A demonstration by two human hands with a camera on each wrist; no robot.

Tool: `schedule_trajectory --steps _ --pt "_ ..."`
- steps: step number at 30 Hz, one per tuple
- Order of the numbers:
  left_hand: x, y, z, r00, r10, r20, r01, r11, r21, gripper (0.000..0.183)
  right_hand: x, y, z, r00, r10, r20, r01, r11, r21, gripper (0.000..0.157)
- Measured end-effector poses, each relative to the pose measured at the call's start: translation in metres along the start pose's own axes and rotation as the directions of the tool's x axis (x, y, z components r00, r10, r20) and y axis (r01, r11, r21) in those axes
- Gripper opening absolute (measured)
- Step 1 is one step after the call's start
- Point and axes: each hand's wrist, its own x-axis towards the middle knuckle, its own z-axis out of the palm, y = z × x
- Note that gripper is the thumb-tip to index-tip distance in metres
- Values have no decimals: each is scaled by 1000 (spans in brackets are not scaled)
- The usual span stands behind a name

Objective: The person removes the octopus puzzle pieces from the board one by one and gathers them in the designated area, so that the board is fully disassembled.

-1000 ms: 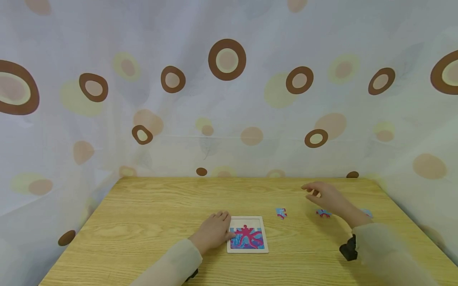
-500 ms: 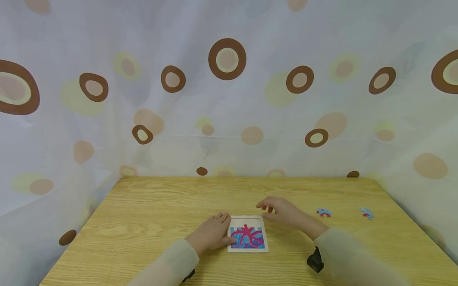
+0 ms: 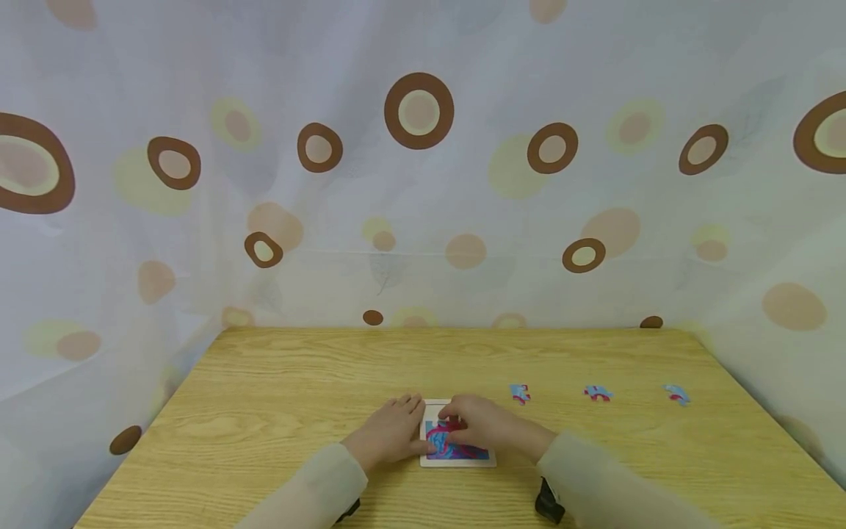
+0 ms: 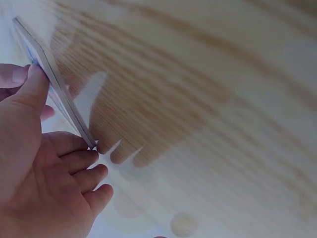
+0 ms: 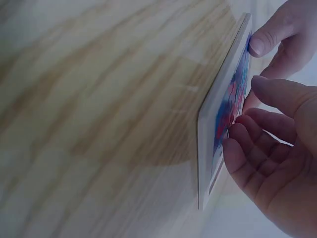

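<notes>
In the head view a white-framed jigsaw tray (image 3: 436,463) lies flat on the table, with a pink octopus picture on blue in its lower part. My left hand (image 3: 390,430) rests at its left edge, thumb on the picture and fingers alongside the frame; the left wrist view shows this hand (image 4: 54,168) too. Over the tray is my right hand (image 3: 485,422), covering much of the picture. In the right wrist view its bent fingers (image 5: 242,148) touch the puzzle surface, with the thumb apart and no piece visible between them.
Three loose jigsaw pieces lie in a row to the right: a near one (image 3: 520,394), a middle one (image 3: 598,393) and a far one (image 3: 677,394). Behind the wooden table (image 3: 297,367) hangs a patterned curtain (image 3: 423,220).
My right hand has moved left from above the loose pieces onto the tray. The nearest piece, hidden half a second ago, shows again in its place. My left hand has stayed nearly still.
</notes>
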Motion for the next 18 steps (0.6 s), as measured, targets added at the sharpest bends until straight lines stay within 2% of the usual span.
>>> schedule_trajectory --steps 6,11,18 --pt "0 1 0 1000 10 -16 -10 999 41 76 3 -1 7 999 34 -10 -35 998 -52 28" --pt "1 1 2 1000 7 -15 -7 999 32 76 3 0 10 999 45 -22 -46 997 -55 26" --pt "1 1 3 1000 1 -22 -1 999 34 76 4 2 9 998 36 -52 -35 999 14 19"
